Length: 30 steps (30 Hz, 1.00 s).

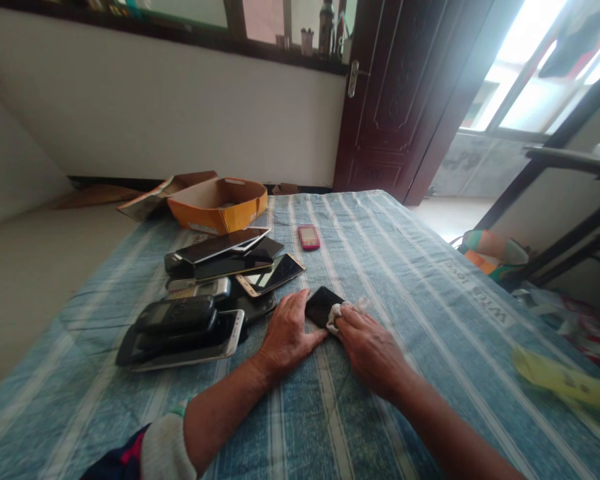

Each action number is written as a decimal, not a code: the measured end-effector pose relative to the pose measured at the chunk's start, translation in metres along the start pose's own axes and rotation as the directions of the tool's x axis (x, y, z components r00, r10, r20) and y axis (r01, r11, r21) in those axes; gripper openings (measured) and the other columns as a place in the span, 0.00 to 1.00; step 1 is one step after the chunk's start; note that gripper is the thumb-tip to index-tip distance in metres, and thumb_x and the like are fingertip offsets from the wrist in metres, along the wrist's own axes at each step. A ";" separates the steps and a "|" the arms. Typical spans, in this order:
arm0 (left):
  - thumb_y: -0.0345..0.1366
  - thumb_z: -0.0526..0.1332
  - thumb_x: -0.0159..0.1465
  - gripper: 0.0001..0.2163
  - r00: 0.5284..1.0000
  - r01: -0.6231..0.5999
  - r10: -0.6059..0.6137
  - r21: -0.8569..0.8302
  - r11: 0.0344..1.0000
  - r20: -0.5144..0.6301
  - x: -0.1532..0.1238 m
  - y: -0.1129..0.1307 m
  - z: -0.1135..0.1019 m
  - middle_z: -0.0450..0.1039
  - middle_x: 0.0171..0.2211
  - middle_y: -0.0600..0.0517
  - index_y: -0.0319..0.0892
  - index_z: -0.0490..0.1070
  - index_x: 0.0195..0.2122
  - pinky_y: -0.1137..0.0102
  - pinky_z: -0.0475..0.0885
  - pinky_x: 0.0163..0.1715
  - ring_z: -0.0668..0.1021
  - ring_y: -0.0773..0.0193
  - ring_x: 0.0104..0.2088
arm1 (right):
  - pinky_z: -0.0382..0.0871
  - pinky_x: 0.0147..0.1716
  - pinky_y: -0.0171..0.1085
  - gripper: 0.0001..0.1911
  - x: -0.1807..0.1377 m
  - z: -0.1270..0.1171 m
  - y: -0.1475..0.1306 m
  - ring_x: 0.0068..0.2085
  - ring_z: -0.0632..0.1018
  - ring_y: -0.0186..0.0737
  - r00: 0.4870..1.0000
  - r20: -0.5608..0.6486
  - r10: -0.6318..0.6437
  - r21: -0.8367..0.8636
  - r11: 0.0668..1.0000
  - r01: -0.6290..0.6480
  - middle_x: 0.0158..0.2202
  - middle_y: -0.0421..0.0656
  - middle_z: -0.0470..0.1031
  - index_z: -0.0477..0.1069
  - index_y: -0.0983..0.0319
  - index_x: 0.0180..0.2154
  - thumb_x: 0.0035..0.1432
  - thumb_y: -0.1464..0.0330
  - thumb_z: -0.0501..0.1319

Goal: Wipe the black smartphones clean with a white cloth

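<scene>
A black smartphone (324, 305) lies on the blue striped cloth, dark screen up. My left hand (291, 331) grips it at its left side, fingers at the far corner and thumb along the near edge. Pressed against the phone's right part is a crumpled white wipe (335, 319), which the closed fingers of my right hand (373, 347) hold. Whether it is tissue or fabric I cannot tell. Just beyond my left hand lies a phone with a gold-edged front (276, 275). A small pink phone (309, 237) sits farther back.
Left of my hands, several phones are piled, among them a black handset (177, 313) on top and a white-edged phone (230, 337). An open orange cardboard box (220, 212) stands at the back left. The striped cloth (420, 293) covers the surface. A yellow bag (560, 380) lies right.
</scene>
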<state>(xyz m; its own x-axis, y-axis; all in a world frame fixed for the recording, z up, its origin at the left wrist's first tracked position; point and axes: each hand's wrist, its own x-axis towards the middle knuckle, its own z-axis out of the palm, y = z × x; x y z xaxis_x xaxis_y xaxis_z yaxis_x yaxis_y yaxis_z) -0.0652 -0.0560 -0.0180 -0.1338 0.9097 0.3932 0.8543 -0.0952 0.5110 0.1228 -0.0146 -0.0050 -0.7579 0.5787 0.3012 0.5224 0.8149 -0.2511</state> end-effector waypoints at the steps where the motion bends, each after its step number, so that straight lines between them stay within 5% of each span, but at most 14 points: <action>1: 0.38 0.69 0.50 0.31 1.000 -0.002 0.002 0.003 1.000 0.005 0.000 0.000 0.000 0.72 0.51 0.42 0.42 0.63 0.55 0.51 0.70 0.53 0.73 0.46 0.53 | 0.63 0.58 0.45 0.14 0.006 0.001 0.000 0.58 0.69 0.46 1.000 0.013 -0.004 0.004 1.000 0.004 0.55 0.50 0.71 0.70 0.62 0.48 0.66 0.75 0.50; 11: 0.36 0.66 0.50 0.27 1.000 -0.006 0.006 0.002 1.000 0.026 0.003 0.002 -0.004 0.73 0.48 0.44 0.42 0.64 0.53 0.52 0.70 0.52 0.74 0.48 0.50 | 0.64 0.56 0.44 0.13 0.051 0.009 -0.004 0.56 0.70 0.47 0.999 0.053 -0.005 0.000 1.000 0.005 0.51 0.51 0.72 0.72 0.65 0.46 0.65 0.74 0.51; 23: 0.38 0.71 0.48 0.32 1.000 0.014 -0.014 0.020 1.000 0.017 0.001 0.003 -0.001 0.71 0.52 0.40 0.39 0.64 0.54 0.50 0.69 0.54 0.73 0.44 0.54 | 0.64 0.60 0.47 0.18 -0.046 -0.004 0.005 0.61 0.68 0.48 0.997 -0.057 -0.042 -0.068 0.997 0.038 0.58 0.51 0.69 0.68 0.65 0.54 0.65 0.76 0.49; 30: 0.38 0.71 0.48 0.33 0.999 0.013 -0.014 0.039 0.999 0.032 0.002 0.004 -0.002 0.72 0.52 0.37 0.36 0.64 0.55 0.51 0.69 0.54 0.73 0.44 0.53 | 0.65 0.59 0.47 0.16 -0.023 -0.001 0.005 0.60 0.69 0.48 1.000 -0.021 -0.023 -0.058 0.998 0.022 0.57 0.50 0.71 0.70 0.64 0.52 0.66 0.75 0.51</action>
<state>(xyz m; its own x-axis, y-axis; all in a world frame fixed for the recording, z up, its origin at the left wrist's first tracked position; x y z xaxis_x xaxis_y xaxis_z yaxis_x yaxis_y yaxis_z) -0.0631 -0.0555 -0.0143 -0.1295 0.9234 0.3612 0.8715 -0.0677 0.4857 0.1436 -0.0239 -0.0120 -0.7616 0.5602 0.3259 0.5274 0.8280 -0.1906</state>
